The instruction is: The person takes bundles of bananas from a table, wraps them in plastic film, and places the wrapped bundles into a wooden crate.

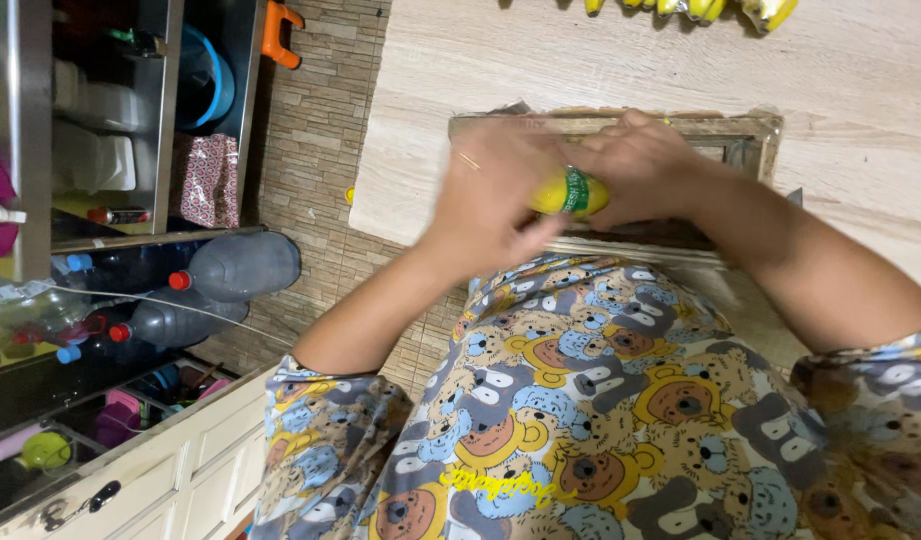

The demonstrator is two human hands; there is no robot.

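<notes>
- Head view: a small yellow bottle (570,193) with a green band is held between both hands, just above the lap and in front of the bear-patterned shirt (590,400).
- The right hand (645,165) is closed around the far end of the bottle, fingers curled over it; the grip looks firm.
- The left hand (495,195) is blurred by motion; its fingers are seen curled at the near end of the bottle, touching it, but whether a cap is pinched cannot be told.
- The step in hand is judged to be a twisting or opening of the bottle, one hand steadying the body and the other working the end.
- Directly behind the hands a shallow wooden-framed tray (750,135) lies on the pale table (860,70); beyond it, well away from the hands, a bunch of yellow bananas (700,8) is cut off at the frame edge.
- To the left of the left hand, far below, dark water bottles (240,265) are laid on the tiled floor.
- The next move is judged to call for a steady counter-grip by the right hand, with the bottle kept level over the tray so nothing is spilled on the shirt.
</notes>
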